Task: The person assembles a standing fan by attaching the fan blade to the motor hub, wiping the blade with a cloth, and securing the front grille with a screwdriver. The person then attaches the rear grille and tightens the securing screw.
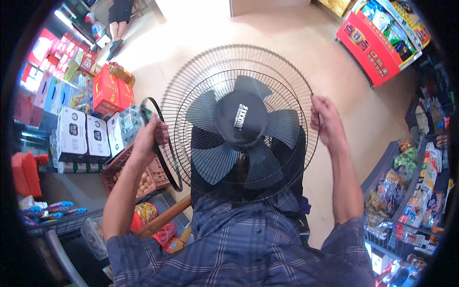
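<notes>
A large fan with black blades (210, 160) and a round black hub (241, 117) stands right in front of me. Its round wire guard (239, 60) sits over the blades. My left hand (149, 137) is closed on the guard's left edge together with a black rim band (165, 160), which curves loose off the guard. At the guard's right edge, my right hand (325, 119) grips the wire rim. Both forearms reach up from my blue plaid shirt (239, 244).
White cartons (86, 134) and red boxes (111, 92) are stacked at the left, beside a crate of eggs (143, 182). A red display stand (370, 48) is at the upper right and snack shelves (416, 191) at the right. Another person (118, 19) stands at the top left.
</notes>
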### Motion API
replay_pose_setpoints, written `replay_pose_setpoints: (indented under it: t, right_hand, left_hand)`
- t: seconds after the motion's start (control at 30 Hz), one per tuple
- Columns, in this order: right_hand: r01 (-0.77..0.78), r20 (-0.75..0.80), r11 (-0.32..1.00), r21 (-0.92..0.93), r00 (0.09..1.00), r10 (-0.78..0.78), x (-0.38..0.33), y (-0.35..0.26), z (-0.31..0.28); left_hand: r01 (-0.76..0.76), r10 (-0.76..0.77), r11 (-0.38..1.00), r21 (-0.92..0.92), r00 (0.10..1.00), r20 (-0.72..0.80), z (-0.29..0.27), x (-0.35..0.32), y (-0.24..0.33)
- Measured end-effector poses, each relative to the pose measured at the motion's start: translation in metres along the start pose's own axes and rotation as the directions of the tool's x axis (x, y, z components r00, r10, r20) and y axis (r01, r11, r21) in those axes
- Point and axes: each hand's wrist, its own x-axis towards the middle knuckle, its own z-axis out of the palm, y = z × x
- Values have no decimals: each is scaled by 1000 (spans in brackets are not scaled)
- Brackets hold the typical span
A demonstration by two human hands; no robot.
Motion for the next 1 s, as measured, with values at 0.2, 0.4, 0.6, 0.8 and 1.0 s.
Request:
replay_pose_setpoints:
  t: [0.2, 0.4, 0.6, 0.8, 1.0]
  right_hand:
    - [-23, 297, 995, -97, 953, 51, 43, -63, 20]
    - [-30, 464, 956, 293, 878, -115, 34, -36, 15]
    - [-165, 441, 978, 128, 893, 93, -36, 37, -23]
    - [-54, 165, 994, 91, 986, 38, -101, 93, -3]
    - [76, 109, 997, 23, 991, -78, -43, 57, -7]
  left_hand:
    - [-212, 216, 976, -53, 972, 94, 14, -15, 68]
    - [-190, 203, 958, -214, 978, 41, -2, -19, 55]
    - [-174, 162, 968, -182, 984, -78, -16, -25, 42]
    - [-166, 155, 974, -156, 984, -84, 0, -31, 39]
    - [-128, 130, 991, 30, 989, -64, -2, -35, 35]
